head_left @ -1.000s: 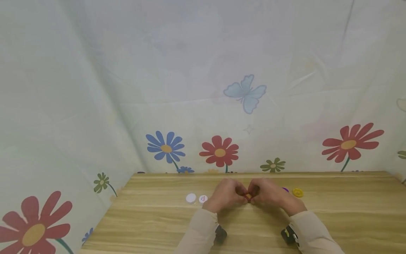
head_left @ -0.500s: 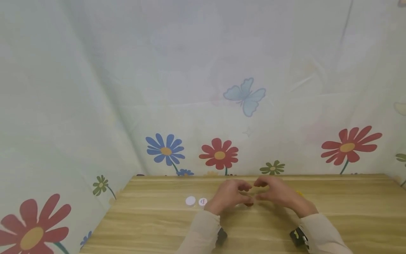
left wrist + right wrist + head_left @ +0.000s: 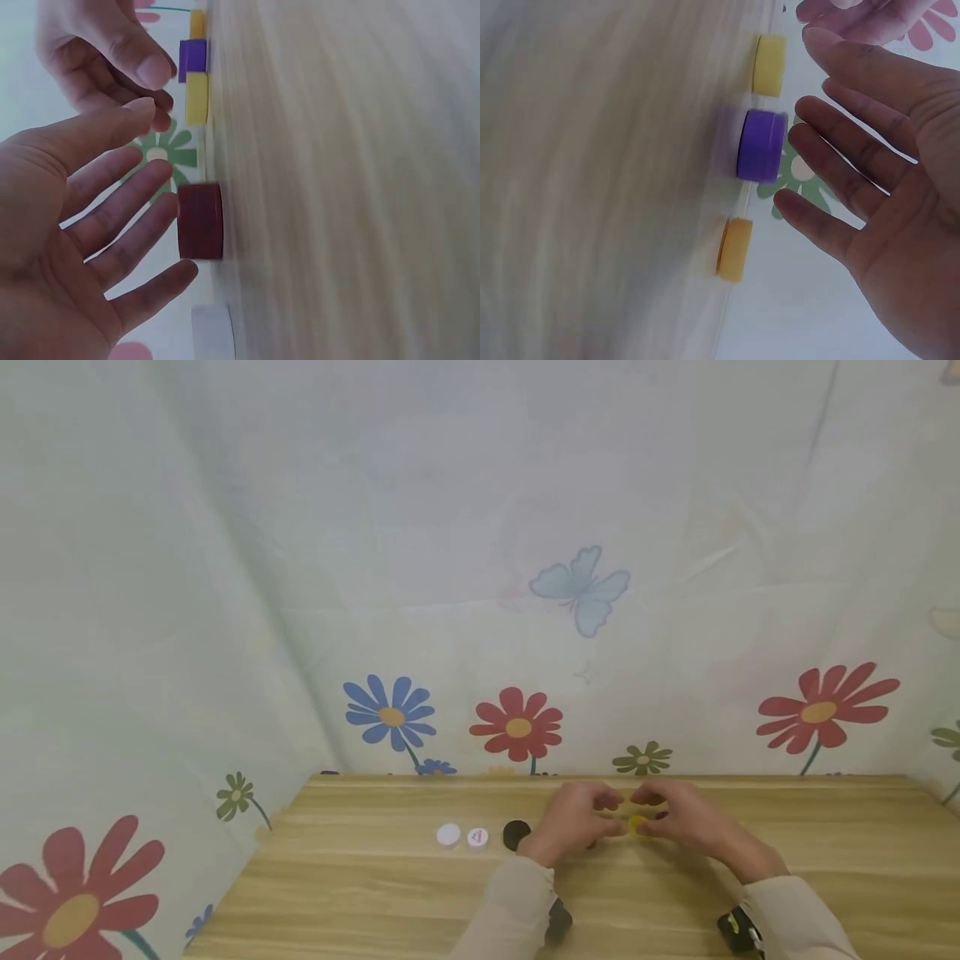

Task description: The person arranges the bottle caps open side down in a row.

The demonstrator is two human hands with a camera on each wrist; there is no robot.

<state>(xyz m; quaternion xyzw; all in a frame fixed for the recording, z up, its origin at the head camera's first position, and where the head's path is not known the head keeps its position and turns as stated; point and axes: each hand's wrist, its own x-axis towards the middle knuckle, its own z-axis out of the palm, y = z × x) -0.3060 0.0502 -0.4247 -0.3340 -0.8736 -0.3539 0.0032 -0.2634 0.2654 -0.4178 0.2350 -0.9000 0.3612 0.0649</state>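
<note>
Both hands hover just above the table, fingers loosely bent and apart, holding nothing. My left hand [image 3: 573, 822] has a dark red round cap [image 3: 200, 221] beside its fingers in the left wrist view; the head view mostly hides that cap behind the hand. Close to the right thumb tip lies a yellow cap [image 3: 638, 825]. A purple cap [image 3: 763, 146] stands beside the fingers of my right hand [image 3: 686, 818], with an orange-yellow cap [image 3: 735, 250] further along in the right wrist view. Whether any fingertip touches a cap cannot be told.
Left of the hands lie a black disc [image 3: 517, 836], a white cap with a printed mark [image 3: 477, 838] and a plain white cap [image 3: 448, 836]. The wooden table [image 3: 360, 893] ends at a flower-printed cloth backdrop [image 3: 450, 610].
The fingers have let go of the dark red cap. Both hands have parted slightly and shifted right, uncovering the black disc; the right hand now lies over the purple cap's area.
</note>
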